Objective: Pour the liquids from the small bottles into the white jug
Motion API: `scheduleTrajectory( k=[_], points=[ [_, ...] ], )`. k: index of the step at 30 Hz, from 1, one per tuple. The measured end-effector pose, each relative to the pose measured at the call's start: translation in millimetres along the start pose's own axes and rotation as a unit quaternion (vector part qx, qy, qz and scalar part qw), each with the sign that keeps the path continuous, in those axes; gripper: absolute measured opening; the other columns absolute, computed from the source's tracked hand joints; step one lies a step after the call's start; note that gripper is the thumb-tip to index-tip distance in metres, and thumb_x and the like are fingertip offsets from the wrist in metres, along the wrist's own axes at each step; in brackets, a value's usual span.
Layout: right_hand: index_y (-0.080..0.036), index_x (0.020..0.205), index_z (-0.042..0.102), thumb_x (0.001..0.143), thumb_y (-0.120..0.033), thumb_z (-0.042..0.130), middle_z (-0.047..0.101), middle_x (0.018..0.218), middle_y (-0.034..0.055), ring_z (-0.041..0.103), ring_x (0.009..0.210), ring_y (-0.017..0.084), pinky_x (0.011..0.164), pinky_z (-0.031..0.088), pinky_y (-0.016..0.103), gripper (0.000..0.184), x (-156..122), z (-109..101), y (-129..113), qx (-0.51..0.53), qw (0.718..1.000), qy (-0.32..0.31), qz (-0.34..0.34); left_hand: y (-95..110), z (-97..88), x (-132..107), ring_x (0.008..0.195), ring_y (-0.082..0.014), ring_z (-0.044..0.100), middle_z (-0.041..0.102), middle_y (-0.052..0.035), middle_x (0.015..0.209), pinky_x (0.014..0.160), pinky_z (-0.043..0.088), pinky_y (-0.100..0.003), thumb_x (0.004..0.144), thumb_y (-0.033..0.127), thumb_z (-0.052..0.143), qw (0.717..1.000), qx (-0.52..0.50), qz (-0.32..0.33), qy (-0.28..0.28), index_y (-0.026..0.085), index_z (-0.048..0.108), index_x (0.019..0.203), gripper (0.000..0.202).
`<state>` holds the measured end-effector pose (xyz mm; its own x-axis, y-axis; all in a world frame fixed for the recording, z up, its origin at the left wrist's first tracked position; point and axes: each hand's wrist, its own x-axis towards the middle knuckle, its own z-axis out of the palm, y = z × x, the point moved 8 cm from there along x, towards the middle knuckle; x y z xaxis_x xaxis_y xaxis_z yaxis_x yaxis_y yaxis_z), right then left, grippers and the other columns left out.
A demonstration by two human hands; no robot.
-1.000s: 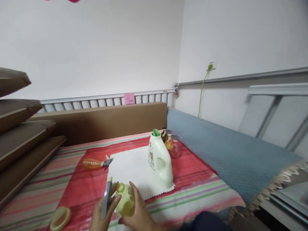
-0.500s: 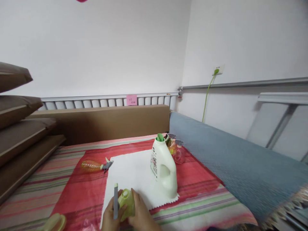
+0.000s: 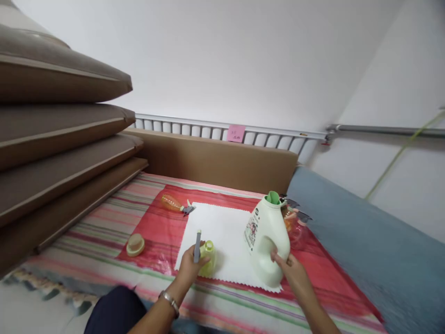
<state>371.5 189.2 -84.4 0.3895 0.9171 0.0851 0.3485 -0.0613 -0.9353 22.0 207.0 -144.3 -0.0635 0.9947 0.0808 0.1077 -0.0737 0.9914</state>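
Quickly: left hand [image 3: 189,269] was clamped round the small yellow-green bottle [image 3: 209,253], which stood upright on the near edge of the white cloth [image 3: 222,222]. The same fingers pinched a grey stick [image 3: 198,242] upright against the bottle's side. Right hand [image 3: 290,271] was on the white detergent jug [image 3: 266,232], fingertips against its lower body by the handle hole; couldn't tell if the grip was closed. The jug stood upright on the cloth's right edge, green cap [image 3: 273,198] on.

Step in hand, as I judged it: bottle steadied, jug being taken hold of. Lifting the jug would call for a full wrap through the handle.

An orange spray bottle [image 3: 171,202] and a round lid [image 3: 135,244] lay apart on the left.
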Motion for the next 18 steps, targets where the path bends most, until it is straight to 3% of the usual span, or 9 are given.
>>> scheduleTrajectory(
  k=[3,7,14,18],
  points=[
    [-0.018,0.058,0.055,0.059,-0.053,0.066,0.062,0.056,0.0019,0.057,0.057,0.021,0.053,0.043,0.029,0.036,9,10,-10,-0.007,1.0,-0.012,-0.008,-1,-0.5,1,0.07,-0.0158,0.055,0.066,-0.0034,0.079,0.07,0.046,-0.027,0.06,0.029,0.07,1.0,0.003,-0.013,0.006,0.009,0.061,0.109,0.053],
    [-0.021,0.06,0.048,0.069,-0.058,0.059,0.052,0.051,-0.0042,0.049,0.048,0.015,0.049,0.039,0.026,0.04,17,8,-36,0.007,1.0,-0.016,-0.016,0,-0.7,2,0.063,-0.0132,0.049,0.057,0.0024,0.066,0.063,0.042,-0.026,0.059,0.026,0.07,0.999,0.015,-0.027,0.011,0.01,0.061,0.109,0.054],
    [-0.02,0.056,0.045,0.069,-0.06,0.061,0.051,0.044,-0.0034,0.047,0.045,0.013,0.046,0.036,0.024,0.045,-12,-18,-87,-0.066,0.988,-0.139,-0.009,5,1.4,-1,0.07,-0.0155,0.053,0.062,-0.0011,0.076,0.068,0.043,-0.026,0.06,0.021,0.068,0.999,0.023,-0.027,0.009,0.01,0.06,0.109,0.051],
    [-0.021,0.061,0.043,0.07,-0.063,0.058,0.044,0.04,-0.0062,0.037,0.039,0.009,0.043,0.033,0.022,0.046,-35,-19,-96,-0.076,0.968,-0.233,0.046,8,3.3,-2,0.079,-0.0178,0.057,0.066,-0.0047,0.088,0.073,0.044,-0.026,0.06,0.018,0.068,0.999,0.024,-0.024,0.007,0.012,0.061,0.108,0.049]
  ],
)
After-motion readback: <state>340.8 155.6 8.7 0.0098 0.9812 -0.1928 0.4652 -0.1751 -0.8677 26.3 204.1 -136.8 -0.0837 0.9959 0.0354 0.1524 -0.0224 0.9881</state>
